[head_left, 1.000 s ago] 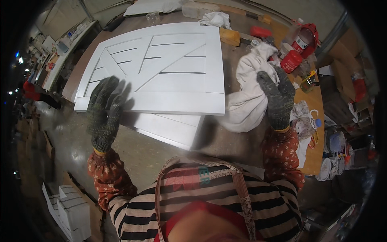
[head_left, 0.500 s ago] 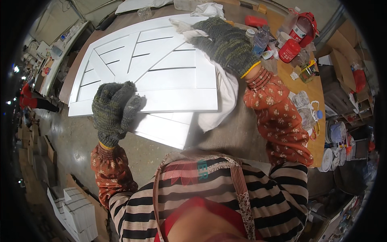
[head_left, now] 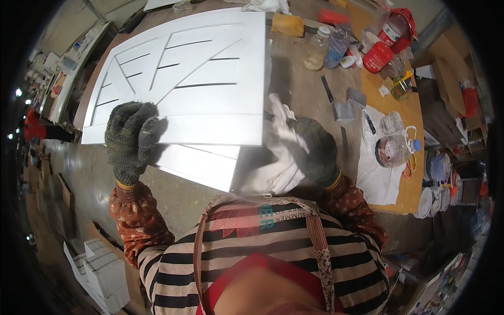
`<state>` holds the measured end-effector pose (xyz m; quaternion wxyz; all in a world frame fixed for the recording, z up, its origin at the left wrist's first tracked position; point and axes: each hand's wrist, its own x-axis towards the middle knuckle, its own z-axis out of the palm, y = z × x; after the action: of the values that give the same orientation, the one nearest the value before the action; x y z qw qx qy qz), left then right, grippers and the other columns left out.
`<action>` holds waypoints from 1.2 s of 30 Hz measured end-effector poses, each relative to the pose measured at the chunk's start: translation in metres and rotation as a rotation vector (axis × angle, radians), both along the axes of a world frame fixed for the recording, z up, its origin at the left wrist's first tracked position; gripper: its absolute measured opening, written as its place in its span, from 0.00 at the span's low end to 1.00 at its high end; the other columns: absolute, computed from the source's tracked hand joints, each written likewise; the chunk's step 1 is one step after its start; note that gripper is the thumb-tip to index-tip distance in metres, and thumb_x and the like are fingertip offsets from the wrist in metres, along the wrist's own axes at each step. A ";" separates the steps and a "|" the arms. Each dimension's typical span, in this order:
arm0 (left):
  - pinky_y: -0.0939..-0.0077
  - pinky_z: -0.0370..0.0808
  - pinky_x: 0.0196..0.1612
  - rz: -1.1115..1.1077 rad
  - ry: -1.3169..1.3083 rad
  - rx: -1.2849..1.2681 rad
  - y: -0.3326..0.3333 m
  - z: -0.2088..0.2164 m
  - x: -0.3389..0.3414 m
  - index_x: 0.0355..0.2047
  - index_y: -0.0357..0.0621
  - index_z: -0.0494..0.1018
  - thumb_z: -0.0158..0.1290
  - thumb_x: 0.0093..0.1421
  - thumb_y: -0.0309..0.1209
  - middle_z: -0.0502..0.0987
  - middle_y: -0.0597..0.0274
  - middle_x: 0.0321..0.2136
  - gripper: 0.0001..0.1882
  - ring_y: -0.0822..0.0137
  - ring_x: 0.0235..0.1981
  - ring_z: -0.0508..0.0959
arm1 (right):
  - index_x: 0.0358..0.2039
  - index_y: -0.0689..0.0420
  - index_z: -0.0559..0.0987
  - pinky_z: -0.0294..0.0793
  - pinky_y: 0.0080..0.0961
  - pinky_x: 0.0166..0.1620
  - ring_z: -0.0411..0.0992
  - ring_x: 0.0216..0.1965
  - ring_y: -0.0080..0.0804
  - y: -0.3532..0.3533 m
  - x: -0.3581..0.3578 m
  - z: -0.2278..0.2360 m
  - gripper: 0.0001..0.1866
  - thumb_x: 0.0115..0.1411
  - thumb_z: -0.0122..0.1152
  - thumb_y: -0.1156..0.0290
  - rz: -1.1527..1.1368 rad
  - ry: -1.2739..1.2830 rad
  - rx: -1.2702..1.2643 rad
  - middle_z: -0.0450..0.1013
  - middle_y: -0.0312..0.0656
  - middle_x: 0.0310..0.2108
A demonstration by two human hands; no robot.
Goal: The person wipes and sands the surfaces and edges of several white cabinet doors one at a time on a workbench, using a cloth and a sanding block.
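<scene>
White panel (head_left: pixel 210 123) with left hand (head_left: pixel 129 139) over its near edge, grip unclear; right hand (head_left: pixel 316 149) beside, clutching cloth (head_left: pixel 281 170).

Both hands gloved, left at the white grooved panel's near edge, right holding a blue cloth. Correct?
Blue is wrong: in the head view, the gloved right hand holds a white cloth. The gloved left hand is at the near edge of the white grooved panel.

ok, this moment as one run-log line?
left hand: at white panel near edge | right hand: gripping white cloth, right of panel | lower panel: partly covered
</scene>
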<state>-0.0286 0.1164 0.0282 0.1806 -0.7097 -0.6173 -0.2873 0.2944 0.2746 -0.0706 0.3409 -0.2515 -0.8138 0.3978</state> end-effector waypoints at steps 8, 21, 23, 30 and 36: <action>0.71 0.73 0.50 0.051 -0.272 -0.025 -0.017 -0.014 -0.001 0.44 0.30 0.74 0.45 0.63 0.24 0.72 0.51 0.44 0.13 0.61 0.46 0.74 | 0.55 0.50 0.71 0.61 0.40 0.59 0.64 0.57 0.42 -0.006 0.032 -0.010 0.27 0.58 0.57 0.50 -0.052 -0.403 0.322 0.67 0.43 0.55; 0.64 0.73 0.51 0.101 -0.262 0.035 -0.003 -0.034 0.003 0.47 0.26 0.72 0.40 0.66 0.28 0.72 0.43 0.49 0.17 0.51 0.53 0.71 | 0.40 0.55 0.78 0.73 0.38 0.40 0.75 0.37 0.45 0.053 0.177 -0.016 0.12 0.61 0.55 0.63 -0.758 -0.922 0.329 0.76 0.44 0.35; 0.64 0.73 0.51 0.108 -0.193 0.026 -0.007 -0.029 0.003 0.47 0.26 0.72 0.40 0.66 0.28 0.73 0.43 0.48 0.17 0.50 0.52 0.71 | 0.40 0.54 0.77 0.73 0.40 0.39 0.74 0.36 0.46 0.060 0.177 -0.012 0.12 0.62 0.52 0.62 -0.620 -1.051 0.165 0.76 0.45 0.34; 0.63 0.72 0.52 0.159 -0.251 0.012 -0.008 -0.033 0.003 0.47 0.26 0.72 0.37 0.67 0.29 0.74 0.44 0.47 0.19 0.49 0.53 0.71 | 0.40 0.52 0.77 0.74 0.42 0.38 0.75 0.36 0.48 0.087 0.169 0.000 0.11 0.61 0.50 0.63 -0.761 -0.964 0.343 0.76 0.48 0.33; 0.62 0.71 0.54 0.151 -0.244 -0.004 -0.009 -0.029 0.006 0.47 0.27 0.72 0.38 0.67 0.29 0.74 0.44 0.48 0.19 0.49 0.54 0.70 | 0.33 0.54 0.80 0.76 0.42 0.36 0.77 0.33 0.47 0.153 0.158 -0.049 0.11 0.54 0.50 0.67 -0.747 -1.224 0.359 0.77 0.47 0.31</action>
<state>-0.0228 0.1075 -0.0005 0.1239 -0.6213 -0.6869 -0.3561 0.4522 0.4275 -0.1197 -0.0254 -0.6290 -0.7711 -0.0956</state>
